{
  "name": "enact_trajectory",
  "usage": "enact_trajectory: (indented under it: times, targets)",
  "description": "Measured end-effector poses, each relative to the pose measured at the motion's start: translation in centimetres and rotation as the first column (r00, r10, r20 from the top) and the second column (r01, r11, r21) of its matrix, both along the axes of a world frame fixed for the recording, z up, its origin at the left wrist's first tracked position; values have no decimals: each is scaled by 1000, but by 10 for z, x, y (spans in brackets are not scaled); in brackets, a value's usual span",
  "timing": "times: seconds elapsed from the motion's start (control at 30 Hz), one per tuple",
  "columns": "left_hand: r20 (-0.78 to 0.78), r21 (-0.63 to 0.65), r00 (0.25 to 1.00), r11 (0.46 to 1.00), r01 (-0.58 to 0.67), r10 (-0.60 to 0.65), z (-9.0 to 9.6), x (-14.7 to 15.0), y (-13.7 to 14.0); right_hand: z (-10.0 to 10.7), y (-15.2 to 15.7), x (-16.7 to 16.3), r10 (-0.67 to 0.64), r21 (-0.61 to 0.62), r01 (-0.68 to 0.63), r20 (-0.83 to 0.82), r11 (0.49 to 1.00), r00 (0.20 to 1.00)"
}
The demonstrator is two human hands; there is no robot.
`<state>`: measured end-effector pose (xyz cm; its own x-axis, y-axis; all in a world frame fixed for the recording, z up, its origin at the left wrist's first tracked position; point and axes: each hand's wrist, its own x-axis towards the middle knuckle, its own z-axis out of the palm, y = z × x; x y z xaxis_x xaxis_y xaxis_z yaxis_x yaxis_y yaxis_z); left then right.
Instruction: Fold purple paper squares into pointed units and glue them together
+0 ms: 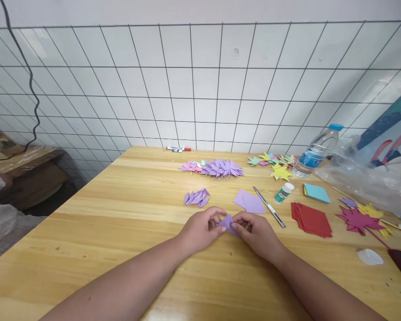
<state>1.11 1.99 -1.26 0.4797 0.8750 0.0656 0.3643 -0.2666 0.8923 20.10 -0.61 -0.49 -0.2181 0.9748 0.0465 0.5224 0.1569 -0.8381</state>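
Observation:
A small folded piece of purple paper [226, 222] is held between my two hands just above the wooden table. My left hand [202, 228] pinches its left side between thumb and fingers. On the right side, the thumb and fingers of my right hand [255, 231] grip the same paper. Beyond my left hand lies a small pile of folded purple pieces [197, 198]. Flat purple paper squares [252, 203] rest beyond my right hand, with a craft knife [270, 207] beside them.
Right of the knife are a glue stick [284, 193], red paper squares [311, 220] and blue paper [316, 193]. Purple folded paper stars [222, 168] and a marker [178, 149] lie toward the wall. A water bottle [316, 154] stands by crumpled plastic [370, 174].

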Motion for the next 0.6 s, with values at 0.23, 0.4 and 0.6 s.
enact_trajectory:
  times: [0.23,0.4,0.6]
  targets:
    - [38,-29,999,1000,5,-4,-4,0,1,4,0,-1,-43,-16,43,-9,999,999]
    - [30,-29,1000,1000,-4,4,-4,0,2,5,-2,-2,3,20,-4,49,1000,999]
    - [97,-94,995,995,45,-35,2,-2,5,6,-2,-1,9,32,-12,99,999,995]
